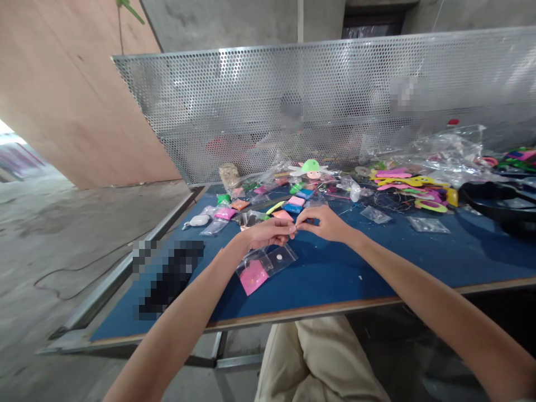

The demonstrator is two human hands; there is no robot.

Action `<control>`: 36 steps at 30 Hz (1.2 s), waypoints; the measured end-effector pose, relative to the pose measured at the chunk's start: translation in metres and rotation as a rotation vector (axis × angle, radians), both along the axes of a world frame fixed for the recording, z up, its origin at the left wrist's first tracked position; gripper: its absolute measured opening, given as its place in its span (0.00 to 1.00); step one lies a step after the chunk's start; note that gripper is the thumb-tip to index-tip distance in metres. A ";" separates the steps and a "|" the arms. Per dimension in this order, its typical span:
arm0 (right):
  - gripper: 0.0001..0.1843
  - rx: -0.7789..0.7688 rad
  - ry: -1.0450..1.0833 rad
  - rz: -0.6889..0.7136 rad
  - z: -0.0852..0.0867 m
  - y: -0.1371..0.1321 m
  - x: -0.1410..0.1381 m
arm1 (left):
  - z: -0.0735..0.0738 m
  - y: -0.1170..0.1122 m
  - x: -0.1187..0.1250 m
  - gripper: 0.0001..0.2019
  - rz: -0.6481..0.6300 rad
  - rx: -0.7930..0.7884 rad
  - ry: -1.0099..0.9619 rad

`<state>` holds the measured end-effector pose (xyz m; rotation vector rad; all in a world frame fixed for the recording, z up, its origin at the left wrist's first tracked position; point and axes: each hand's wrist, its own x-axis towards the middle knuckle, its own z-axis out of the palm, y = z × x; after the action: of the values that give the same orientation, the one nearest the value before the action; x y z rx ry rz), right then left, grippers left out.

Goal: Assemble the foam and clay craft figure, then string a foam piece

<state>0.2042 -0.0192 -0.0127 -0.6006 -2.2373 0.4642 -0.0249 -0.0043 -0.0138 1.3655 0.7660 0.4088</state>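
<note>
My left hand (271,232) and my right hand (320,222) meet above the middle of the blue table (343,273). Both are closed, fingertips pinched together at one spot. Whatever sits between them is too small and covered to name. Just below my left hand lies a clear zip bag with a pink packet (253,277). Beside it, a small white piece (279,257) rests on another clear bag. Behind my hands are a pink and blue packet (295,204) and an orange packet (282,215).
A doll-like figure with a green cap (311,167) stands at the back. White earbuds case (199,221) and a blurred dark object (171,279) lie left. Colourful foam cut-outs (402,181) and a black round-rimmed item (498,204) are right. A perforated metal panel (259,100) borders the rear.
</note>
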 end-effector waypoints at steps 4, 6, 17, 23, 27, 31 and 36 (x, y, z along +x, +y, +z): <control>0.07 0.016 -0.008 0.037 0.001 -0.001 -0.001 | 0.001 -0.001 0.000 0.19 -0.042 0.040 0.020; 0.07 0.042 -0.002 0.069 0.002 -0.001 -0.001 | 0.002 -0.001 0.000 0.20 -0.043 0.070 0.042; 0.09 0.063 -0.073 0.106 0.005 0.000 0.000 | 0.006 -0.004 0.001 0.20 -0.118 0.293 0.108; 0.08 0.073 -0.091 0.089 0.007 -0.002 0.001 | 0.007 -0.003 0.002 0.18 -0.117 0.432 0.142; 0.08 0.084 -0.112 0.076 0.008 -0.003 0.003 | 0.012 -0.003 0.001 0.18 -0.128 0.573 0.180; 0.10 0.109 -0.127 0.063 0.007 -0.004 0.002 | 0.016 -0.005 0.001 0.19 -0.102 0.692 0.235; 0.10 0.123 -0.154 0.085 0.005 -0.003 0.000 | 0.017 -0.007 0.000 0.18 -0.098 0.738 0.256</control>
<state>0.2043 -0.0221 -0.0076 -0.4932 -2.4249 0.3287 -0.0245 -0.0109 0.0029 2.1697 0.7841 0.4653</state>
